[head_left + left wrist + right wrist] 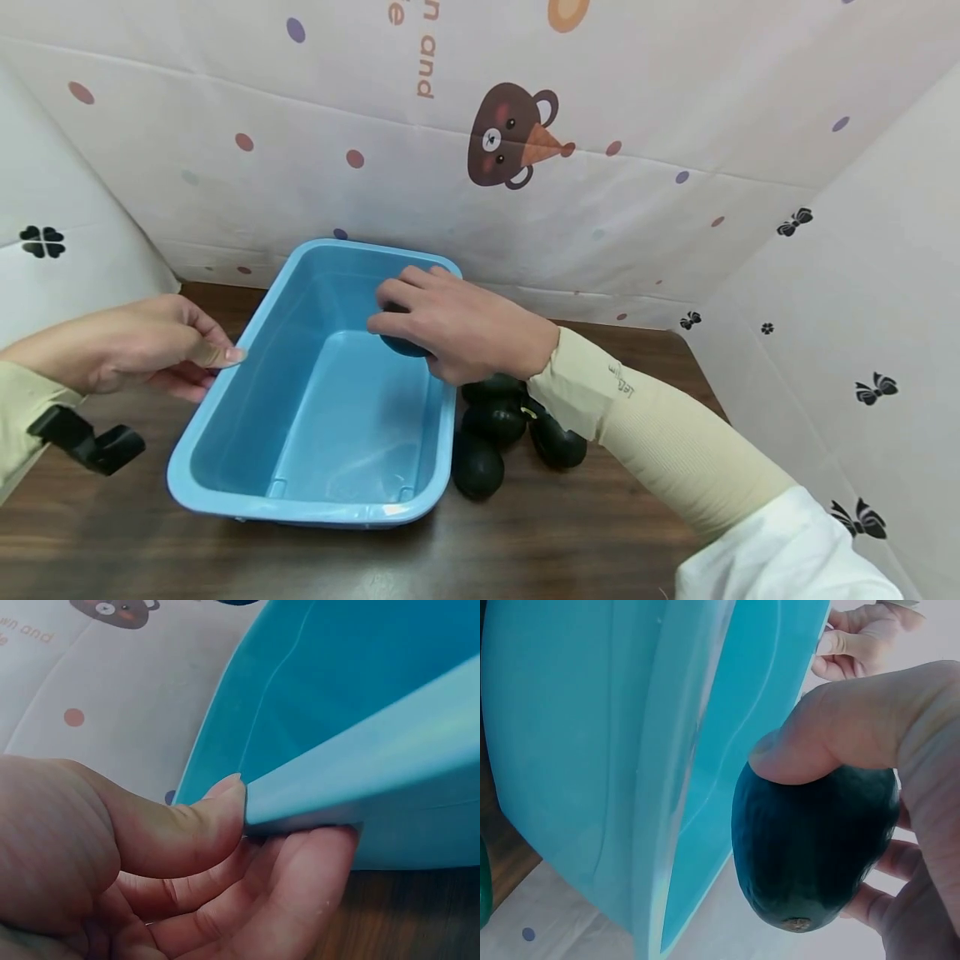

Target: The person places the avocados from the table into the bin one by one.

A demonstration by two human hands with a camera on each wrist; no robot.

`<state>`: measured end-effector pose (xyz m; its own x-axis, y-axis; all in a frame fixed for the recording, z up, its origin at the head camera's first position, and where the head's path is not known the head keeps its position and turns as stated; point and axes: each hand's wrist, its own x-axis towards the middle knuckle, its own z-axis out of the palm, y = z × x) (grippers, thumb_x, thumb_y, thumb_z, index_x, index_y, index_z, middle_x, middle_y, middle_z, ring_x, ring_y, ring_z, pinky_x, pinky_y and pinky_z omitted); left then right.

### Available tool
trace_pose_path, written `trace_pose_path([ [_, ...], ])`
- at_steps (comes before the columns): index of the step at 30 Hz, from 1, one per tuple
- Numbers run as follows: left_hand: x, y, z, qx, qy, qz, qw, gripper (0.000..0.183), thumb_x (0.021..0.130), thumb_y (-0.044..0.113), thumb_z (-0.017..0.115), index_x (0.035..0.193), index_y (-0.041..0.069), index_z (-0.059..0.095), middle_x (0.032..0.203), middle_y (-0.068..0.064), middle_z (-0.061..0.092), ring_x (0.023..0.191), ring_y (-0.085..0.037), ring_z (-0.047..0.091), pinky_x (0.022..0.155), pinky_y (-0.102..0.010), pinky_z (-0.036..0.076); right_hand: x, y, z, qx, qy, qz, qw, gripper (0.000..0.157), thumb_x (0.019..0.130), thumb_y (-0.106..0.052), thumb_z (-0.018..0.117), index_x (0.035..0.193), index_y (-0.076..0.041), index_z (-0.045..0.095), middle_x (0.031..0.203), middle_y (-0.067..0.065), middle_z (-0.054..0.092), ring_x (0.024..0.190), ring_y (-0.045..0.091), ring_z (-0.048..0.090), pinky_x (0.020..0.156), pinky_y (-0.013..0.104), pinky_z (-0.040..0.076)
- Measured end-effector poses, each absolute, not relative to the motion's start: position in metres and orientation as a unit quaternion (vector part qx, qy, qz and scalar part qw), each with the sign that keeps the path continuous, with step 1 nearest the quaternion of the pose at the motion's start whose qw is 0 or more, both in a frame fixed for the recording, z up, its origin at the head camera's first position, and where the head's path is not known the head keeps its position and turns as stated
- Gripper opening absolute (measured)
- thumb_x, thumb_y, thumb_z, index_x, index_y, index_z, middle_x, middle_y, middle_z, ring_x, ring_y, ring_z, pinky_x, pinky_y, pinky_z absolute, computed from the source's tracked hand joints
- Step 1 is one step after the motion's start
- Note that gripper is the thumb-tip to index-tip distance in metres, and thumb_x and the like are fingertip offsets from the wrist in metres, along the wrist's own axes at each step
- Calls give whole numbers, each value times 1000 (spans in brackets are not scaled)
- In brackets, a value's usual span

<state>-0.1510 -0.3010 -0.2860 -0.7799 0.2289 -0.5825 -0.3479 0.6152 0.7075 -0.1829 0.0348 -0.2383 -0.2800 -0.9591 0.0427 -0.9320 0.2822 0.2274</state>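
A blue plastic basin [352, 400] stands on the table, its inside bare in the head view. My left hand [168, 342] pinches the basin's left rim, thumb on top and fingers curled underneath, as the left wrist view shows closely. Over the basin's right side, my right hand [465, 321] grips a dark green avocado [814, 847] between thumb and fingers. In the head view most of that avocado is hidden by the hand. Several more dark avocados [477, 467] lie in a cluster on the table against the basin's right side, partly under my right forearm.
The dark wood table [555, 533] runs up to a white printed cloth [405, 183] hung behind and at both sides. A black strap piece [93, 442] sticks out from my left wrist.
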Motion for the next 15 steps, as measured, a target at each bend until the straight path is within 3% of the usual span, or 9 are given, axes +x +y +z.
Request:
trace_pose_path([
  [15, -154, -297, -282, -33, 852, 410, 323, 42, 91, 31, 66, 110, -6, 63, 82, -8, 71, 75, -24, 72, 74, -39, 60, -197, 18, -233, 591, -796, -92, 88, 44, 83, -16, 61, 126, -23, 57, 117, 1, 54, 102, 18, 47, 82, 33, 44],
])
